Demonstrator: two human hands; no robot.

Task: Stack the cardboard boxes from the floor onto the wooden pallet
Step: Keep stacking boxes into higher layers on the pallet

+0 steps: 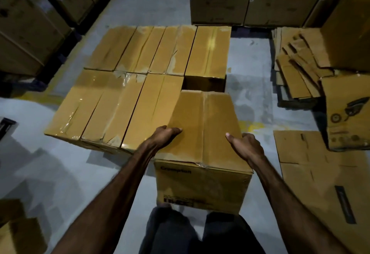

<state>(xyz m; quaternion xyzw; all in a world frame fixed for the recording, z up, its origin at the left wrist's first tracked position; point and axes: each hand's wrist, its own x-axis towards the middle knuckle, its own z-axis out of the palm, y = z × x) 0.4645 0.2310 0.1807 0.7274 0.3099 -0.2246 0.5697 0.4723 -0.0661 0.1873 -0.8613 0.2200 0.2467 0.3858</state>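
Gripping the carried box (204, 131) w/ both hands, held near, just this side of the gap (204, 84); left hand (165, 135) curled round its left edge, thumb on top; right hand (247, 146) clamped on the right edge, thumb over too; fingers underneath hidden, can't tell their spread. Long axis running near-to-far, straight at the open slot in the near row of stacked boxes (112, 109). Slot lying far of the fingers, right-end corner; both hands about equally close. Forearms stretched fwd, converging. Pallet itself not visible under the layer. Prob. next: push fwd & lower in.
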